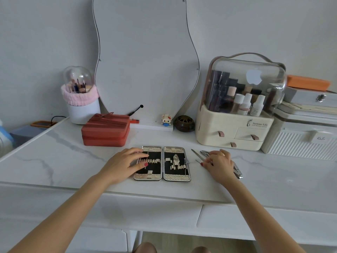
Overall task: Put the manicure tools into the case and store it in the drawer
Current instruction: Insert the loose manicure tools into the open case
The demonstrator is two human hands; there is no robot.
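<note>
**Hands at the open manicure case**

The right hand's grip (pixel 218 164) is curled down over a cluster of loose manicure tools (pixel 204 154) on the table (pixel 63 161), fingertips (pixel 202 164) pinched at a thin metal one; whether it is actually clamped I cannot tell. The left hand (pixel 125 164) lies flat with fingers spread and apart, pressing the left half of the case (pixel 176 164). The case lies open (both halves flat, black lining, empty silver loops) at the table's centre, with the tools just beside it at 3 o'clock. A nail clipper (pixel 238 172) pokes out from under the right hand at 4 o'clock. A red zip box (pixel 105 131) sits at 10 o'clock of the case, a cream cosmetics organiser (pixel 235 126) at 2 o'clock.
</note>
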